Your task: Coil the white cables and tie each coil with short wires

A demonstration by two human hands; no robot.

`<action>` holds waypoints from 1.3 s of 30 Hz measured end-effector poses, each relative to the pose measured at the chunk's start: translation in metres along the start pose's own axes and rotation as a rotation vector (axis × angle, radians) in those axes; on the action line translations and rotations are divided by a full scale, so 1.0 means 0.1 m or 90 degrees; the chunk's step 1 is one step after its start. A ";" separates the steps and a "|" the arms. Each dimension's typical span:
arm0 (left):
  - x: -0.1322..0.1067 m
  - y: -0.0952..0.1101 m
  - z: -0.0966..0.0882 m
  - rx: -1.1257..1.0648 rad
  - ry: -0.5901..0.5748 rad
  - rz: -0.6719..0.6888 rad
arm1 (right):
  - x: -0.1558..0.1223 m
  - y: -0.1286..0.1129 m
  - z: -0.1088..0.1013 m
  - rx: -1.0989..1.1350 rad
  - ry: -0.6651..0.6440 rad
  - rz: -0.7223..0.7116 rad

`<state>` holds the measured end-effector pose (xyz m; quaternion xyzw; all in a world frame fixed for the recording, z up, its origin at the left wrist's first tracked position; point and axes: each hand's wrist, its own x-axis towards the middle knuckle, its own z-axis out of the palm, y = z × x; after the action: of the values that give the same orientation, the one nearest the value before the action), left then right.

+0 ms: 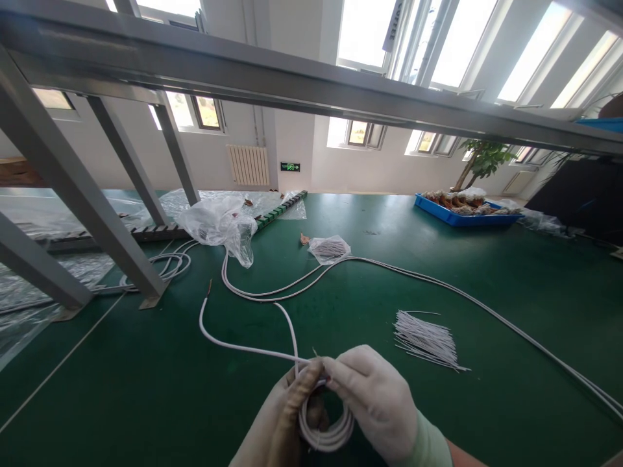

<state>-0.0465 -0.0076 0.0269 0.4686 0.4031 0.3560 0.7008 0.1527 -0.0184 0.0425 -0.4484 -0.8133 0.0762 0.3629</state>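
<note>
Dark green matted bench [487, 272], bright windowed room. Grey steel frame [111, 220] at 10 o'clock, crumpled clear plastic bag [219, 224] at 11, blue tray [462, 217] at 1, bundle of short white ties [426, 340] at 3. At 6, gloved left hand [282, 421] and gloved right hand [374, 402] pinch shut on coiled white cable [326, 434].

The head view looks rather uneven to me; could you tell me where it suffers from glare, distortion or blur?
In the head view, the windows are blown out to white; the metal beam bows from wide-angle distortion; the gloved left hand and right hand on the white cable coil are slightly soft near the bottom edge, while the green table is evenly lit, with soft shadows.
</note>
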 end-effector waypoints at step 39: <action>-0.10 0.55 0.31 -0.160 0.069 -0.143 | 0.15 0.32 -0.29 -0.069 -0.166 -0.205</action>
<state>-0.0297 -0.0108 0.0888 0.3092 0.4425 0.3476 0.7667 0.1885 0.0063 0.0573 -0.3176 -0.9174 0.0309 0.2377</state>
